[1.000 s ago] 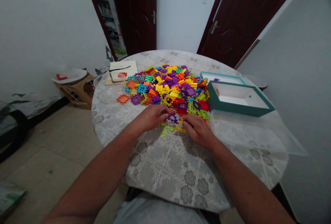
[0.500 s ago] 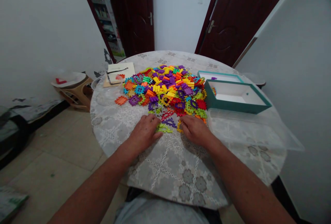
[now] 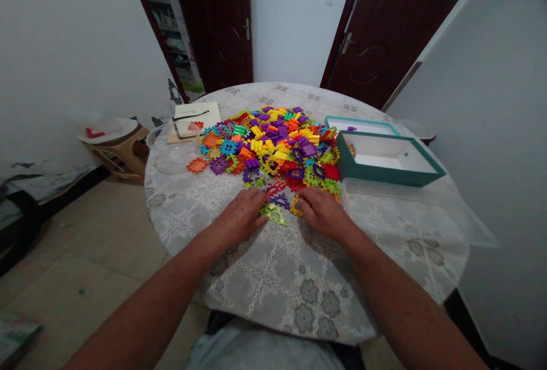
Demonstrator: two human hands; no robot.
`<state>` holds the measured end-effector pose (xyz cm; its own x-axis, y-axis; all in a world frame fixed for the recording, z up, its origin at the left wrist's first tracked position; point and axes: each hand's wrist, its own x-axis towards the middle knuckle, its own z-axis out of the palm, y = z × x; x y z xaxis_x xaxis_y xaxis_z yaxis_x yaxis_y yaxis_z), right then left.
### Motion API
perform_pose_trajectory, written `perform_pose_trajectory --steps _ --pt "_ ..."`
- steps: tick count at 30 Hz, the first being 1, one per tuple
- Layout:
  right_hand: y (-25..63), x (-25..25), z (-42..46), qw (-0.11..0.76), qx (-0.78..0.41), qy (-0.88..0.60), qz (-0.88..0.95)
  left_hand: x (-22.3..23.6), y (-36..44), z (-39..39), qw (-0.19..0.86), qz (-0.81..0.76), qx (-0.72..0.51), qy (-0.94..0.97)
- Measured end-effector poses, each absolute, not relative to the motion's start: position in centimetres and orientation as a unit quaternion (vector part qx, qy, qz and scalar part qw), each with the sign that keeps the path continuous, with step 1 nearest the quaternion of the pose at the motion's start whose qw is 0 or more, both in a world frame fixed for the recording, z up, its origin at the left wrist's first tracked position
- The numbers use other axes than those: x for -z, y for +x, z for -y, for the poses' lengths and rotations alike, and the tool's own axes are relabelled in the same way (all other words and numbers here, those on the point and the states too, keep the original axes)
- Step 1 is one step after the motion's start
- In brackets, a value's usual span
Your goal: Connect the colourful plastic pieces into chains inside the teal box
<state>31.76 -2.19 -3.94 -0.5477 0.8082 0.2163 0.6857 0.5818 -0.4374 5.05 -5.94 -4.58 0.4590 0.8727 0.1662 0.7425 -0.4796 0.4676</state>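
My left hand (image 3: 245, 210) is closed, thumb and fingers pinching the edge of a lime-green plastic building piece (image 3: 274, 214) just over the tablecloth. Opposite it, my right hand (image 3: 320, 209) has its fingers curled round a yellow building piece (image 3: 296, 206), mostly covered by the fingers. Between the hands lies a purple lattice piece (image 3: 280, 201), with a red one (image 3: 276, 186) behind it. Past both hands spreads a heap of colourful interlocking pieces (image 3: 273, 139), with yellow, purple and orange tube-like connectors on top.
An open dark-green box (image 3: 388, 176) stands right of the heap, its lid (image 3: 363, 125) behind. A clear plastic cover (image 3: 419, 210) lies in front of the box. At the far left are a booklet (image 3: 209, 110) with glasses and a transparent container (image 3: 156, 136). A stool (image 3: 117, 156) stands beside the table.
The lime-green piece in my left hand has turned, its free end now lower and further right. My right hand has hardly moved. The whole view has shifted slightly.
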Motion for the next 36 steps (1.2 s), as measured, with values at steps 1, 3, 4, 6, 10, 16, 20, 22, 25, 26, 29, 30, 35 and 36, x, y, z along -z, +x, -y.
perform_pose_trajectory --steps 1,3,4,6,10,16,20,22,25,26,29,30,35,36 --pt "31.8 4.0 2.2 0.205 -0.155 -0.429 0.866 4.6 5.3 5.9 0.174 -0.475 -0.203 0.838" --pt "31.7 4.1 2.1 0.211 -0.154 -0.424 0.867 4.6 5.6 5.7 0.187 -0.462 -0.223 0.837" --pt "31.7 4.2 2.1 0.217 -0.151 -0.422 0.867 4.6 5.7 5.6 0.189 -0.46 -0.236 0.835" --pt "31.7 4.3 2.1 0.234 -0.143 -0.424 0.863 4.3 5.4 5.2 0.173 -0.471 -0.264 0.824" --pt "31.7 4.2 2.2 0.269 -0.131 -0.427 0.853 4.1 3.7 3.8 0.108 -0.535 -0.284 0.788" --pt "31.2 4.1 2.6 0.284 -0.167 -0.376 0.866 4.8 3.2 1.4 0.084 -0.583 -0.229 0.775" --pt "30.9 4.4 2.6 0.294 -0.173 -0.365 0.866 5.2 3.9 0.8 0.092 -0.559 -0.235 0.789" --pt "30.9 4.3 2.6 0.31 -0.177 -0.356 0.863 4.8 4.0 1.3 0.103 -0.537 -0.261 0.796" --pt "30.8 3.7 2.8 0.337 -0.19 -0.335 0.859 3.6 3.9 2.8 0.142 -0.497 -0.291 0.805" --pt "30.7 3.5 3.0 0.343 -0.198 -0.326 0.859 3.2 3.9 3.4 0.159 -0.488 -0.293 0.807" --pt "29.9 3.3 3.8 0.344 -0.226 -0.306 0.859 2.3 3.9 5.2 0.224 -0.464 -0.282 0.809" --pt "29.5 3.4 4.2 0.342 -0.233 -0.309 0.856 2.2 3.9 5.7 0.251 -0.451 -0.275 0.811" --pt "27.4 4.7 5.4 0.33 -0.256 -0.351 0.838 3.2 3.7 7.2 0.304 -0.43 -0.243 0.815" --pt "27.1 4.8 5.5 0.33 -0.256 -0.345 0.84 3.4 3.5 7.3 0.299 -0.434 -0.24 0.815"
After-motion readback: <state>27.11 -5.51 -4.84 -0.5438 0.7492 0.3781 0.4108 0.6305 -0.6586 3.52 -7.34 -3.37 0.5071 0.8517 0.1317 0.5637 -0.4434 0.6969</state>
